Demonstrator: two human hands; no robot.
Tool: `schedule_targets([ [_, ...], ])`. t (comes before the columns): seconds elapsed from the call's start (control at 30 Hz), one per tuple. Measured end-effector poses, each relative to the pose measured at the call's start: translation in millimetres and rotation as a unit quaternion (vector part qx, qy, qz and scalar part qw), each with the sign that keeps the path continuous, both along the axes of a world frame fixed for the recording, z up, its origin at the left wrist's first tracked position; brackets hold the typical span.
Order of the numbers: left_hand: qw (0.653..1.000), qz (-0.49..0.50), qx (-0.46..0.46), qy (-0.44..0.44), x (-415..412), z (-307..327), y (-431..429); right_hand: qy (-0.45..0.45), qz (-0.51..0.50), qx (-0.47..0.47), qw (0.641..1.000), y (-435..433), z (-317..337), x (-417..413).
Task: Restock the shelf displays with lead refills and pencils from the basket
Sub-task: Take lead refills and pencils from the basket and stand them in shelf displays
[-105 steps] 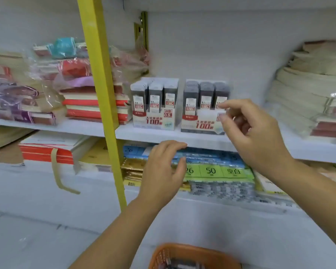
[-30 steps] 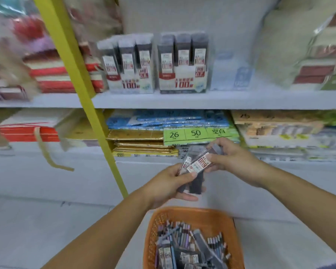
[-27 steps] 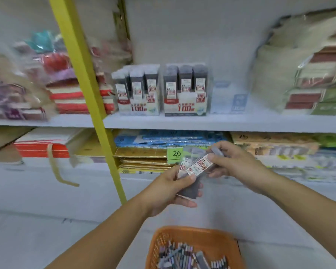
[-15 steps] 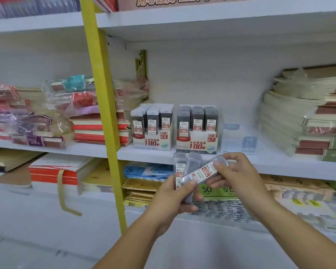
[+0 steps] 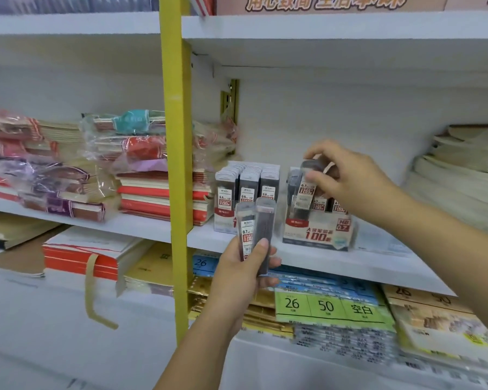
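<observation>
Scene: a person restocks a white shop shelf (image 5: 335, 270), seen from a head camera looking at both hands.
Right hand: the right hand (image 5: 350, 181) reaches over the right display box (image 5: 319, 235), fingers pinched on the top of one lead refill case (image 5: 307, 190).
That case: upright, slightly tilted, at the front left of the box's rows; whether it already sits in its slot cannot be told because of blur.
Left hand: the left hand (image 5: 245, 274) is raised in front of the shelf edge, thumb pressed across two more refill cases (image 5: 255, 235) held upright side by side.
Labels: the left of the two held cases shows a 0.7 mark, and the right display box is printed HB 0.7.
Left display box: a second box (image 5: 237, 201) stands just beside the first on the same shelf, its cases marked 0.5, partly hidden behind the held pair.
Surroundings: a yellow upright post (image 5: 176, 164) divides the shelving; plastic-wrapped notebooks (image 5: 102, 164) are stacked to its left, and pale paper stacks (image 5: 462, 170) lie at far right.
Lower shelf: green price tags (image 5: 330, 305) reading 26 and 50 lie on flat packs below the hands.
</observation>
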State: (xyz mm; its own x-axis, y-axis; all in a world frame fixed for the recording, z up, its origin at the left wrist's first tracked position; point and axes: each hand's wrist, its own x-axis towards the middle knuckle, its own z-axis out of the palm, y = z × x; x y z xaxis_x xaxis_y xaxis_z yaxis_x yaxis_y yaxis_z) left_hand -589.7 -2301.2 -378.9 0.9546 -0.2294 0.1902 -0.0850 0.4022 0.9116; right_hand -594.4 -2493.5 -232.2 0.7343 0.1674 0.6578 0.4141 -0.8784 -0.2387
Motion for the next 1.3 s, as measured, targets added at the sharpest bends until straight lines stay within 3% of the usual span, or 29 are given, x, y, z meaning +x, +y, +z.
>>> schedule_targets([
  [0.17, 1.000, -0.013, 0.004, 0.001, 4, 5, 5, 0.011, -0.052, -0.066, 0.996, -1, -20, 21],
  [0.27, 0.999, -0.025, 0.019, -0.008, 1, 7, 5, -0.036, -0.136, -0.091, 0.986, 1, -37, 18],
  [0.37, 0.998, -0.040, 0.035, -0.017, -2, 8, 2, -0.086, -0.082, 0.015, 0.993, 10, -50, 2],
  [0.43, 0.997, -0.054, 0.044, -0.029, -5, 8, 0, -0.029, 0.014, 0.119, 0.992, 21, -59, -10],
  [0.53, 0.994, -0.078, 0.061, -0.039, -8, 7, -4, 0.103, 0.129, 0.240, 0.957, 31, -67, -17],
  [0.7, 0.992, -0.120, 0.024, -0.016, -10, 5, -7, 0.133, 0.203, 0.373, 0.896, 17, -69, -23],
  [0.93, 0.993, -0.057, 0.100, -0.011, -5, -4, -11, 0.161, 0.156, 0.368, 0.902, 5, -91, -25],
  [1.2, 0.994, -0.088, 0.062, -0.004, -8, -2, -7, 0.152, 0.150, 0.458, 0.863, 2, -80, -29],
  [1.3, 0.994, -0.081, 0.079, -0.005, -9, -1, -8, 0.142, 0.137, 0.432, 0.880, 7, -78, -35],
])
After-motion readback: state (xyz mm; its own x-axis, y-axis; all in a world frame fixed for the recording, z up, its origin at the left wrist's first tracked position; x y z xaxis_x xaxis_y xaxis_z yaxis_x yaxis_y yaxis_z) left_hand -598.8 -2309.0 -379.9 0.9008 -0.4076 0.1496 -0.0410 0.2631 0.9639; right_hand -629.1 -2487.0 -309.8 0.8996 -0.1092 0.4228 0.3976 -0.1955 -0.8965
